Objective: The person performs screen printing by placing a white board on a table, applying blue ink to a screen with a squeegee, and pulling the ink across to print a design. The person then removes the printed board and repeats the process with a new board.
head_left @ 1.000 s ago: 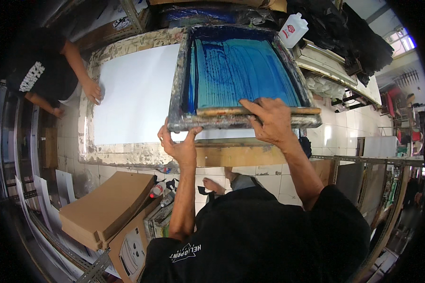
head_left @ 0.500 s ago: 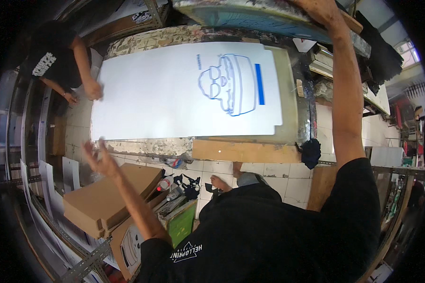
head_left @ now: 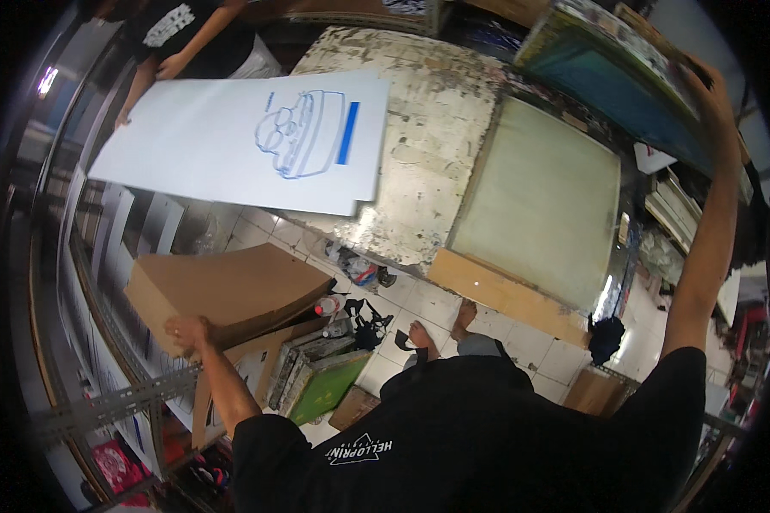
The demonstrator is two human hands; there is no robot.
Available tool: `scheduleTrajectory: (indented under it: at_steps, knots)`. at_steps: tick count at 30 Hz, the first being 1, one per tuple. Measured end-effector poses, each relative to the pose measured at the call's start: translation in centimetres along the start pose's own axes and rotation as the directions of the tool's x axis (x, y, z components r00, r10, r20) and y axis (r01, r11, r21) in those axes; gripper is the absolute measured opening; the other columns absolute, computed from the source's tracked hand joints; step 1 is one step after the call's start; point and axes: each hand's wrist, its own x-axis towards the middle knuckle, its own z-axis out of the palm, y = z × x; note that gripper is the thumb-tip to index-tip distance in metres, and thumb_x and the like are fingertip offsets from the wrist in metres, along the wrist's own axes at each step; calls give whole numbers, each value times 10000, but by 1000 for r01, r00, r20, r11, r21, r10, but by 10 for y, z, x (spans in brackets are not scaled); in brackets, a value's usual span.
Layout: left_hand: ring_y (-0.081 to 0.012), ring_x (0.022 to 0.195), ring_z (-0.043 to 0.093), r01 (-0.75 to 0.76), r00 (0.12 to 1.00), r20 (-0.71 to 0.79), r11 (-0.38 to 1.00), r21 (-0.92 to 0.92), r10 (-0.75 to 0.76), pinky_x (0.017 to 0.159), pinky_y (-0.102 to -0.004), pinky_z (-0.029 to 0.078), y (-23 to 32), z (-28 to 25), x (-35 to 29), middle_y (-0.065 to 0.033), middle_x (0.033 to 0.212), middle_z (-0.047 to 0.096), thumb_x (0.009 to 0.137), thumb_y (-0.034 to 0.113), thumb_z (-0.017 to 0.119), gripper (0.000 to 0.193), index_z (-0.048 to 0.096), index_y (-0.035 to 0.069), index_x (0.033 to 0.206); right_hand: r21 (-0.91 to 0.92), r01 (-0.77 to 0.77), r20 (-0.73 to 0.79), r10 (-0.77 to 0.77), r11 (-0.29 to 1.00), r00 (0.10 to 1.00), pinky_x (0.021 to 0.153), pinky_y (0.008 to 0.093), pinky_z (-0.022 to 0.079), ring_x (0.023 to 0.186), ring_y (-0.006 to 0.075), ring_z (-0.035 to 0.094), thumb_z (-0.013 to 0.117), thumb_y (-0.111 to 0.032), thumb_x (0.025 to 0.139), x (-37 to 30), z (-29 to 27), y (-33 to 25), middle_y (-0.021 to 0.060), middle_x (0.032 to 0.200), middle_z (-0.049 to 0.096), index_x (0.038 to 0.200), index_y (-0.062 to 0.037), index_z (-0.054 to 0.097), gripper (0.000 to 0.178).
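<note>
My right hand (head_left: 708,90) is closed round the upper edge of a raised screen-printing frame (head_left: 612,81) with a bluish mesh, tilted up at the far right. At the lower left, my left hand (head_left: 190,332) has its fingers curled at the near corner of a stack of brown cardboard sheets (head_left: 231,278). A large white sheet (head_left: 188,141) printed with a blue line drawing and a blue bar hangs partly off the left side of the worktable (head_left: 428,128). A co-worker's hand (head_left: 124,115) holds its far left edge.
A pale greenish flat panel (head_left: 543,205) lies on the table's right part, with a tan strip (head_left: 509,295) along its front. A dark cloth (head_left: 606,338) hangs at the front right corner. Green-meshed frames (head_left: 325,389) lean beside the cardboard. Metal shelving (head_left: 137,398) stands at left.
The white sheet has slid left off the pale panel, drawn toward the co-worker. My left hand has dropped from beside the table to the cardboard stack. My right hand still holds the frame up.
</note>
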Motion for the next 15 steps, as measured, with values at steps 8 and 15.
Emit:
scheduleTrajectory:
  at_steps: [8,15]
  knots:
    - [-401,1496,260,-121,971,209,993,12,115,1136,-583,277,50,-21,-23,-200,1643,233,891,344,590,786,331,-19,1539,-331,102,51,-90,938,995,1119,385,410,1322,275,517,652,-198,966,-6,-4,12,141,1411,555,1379,-65,578,440]
    - [-416,1510,215,37,946,320,999,26,-44,1175,-552,234,21,-23,19,-219,1656,179,904,274,582,775,295,-75,1533,-186,-27,-62,16,982,998,1131,386,398,1303,260,532,637,-354,988,9,9,72,145,1379,578,1352,-65,607,466]
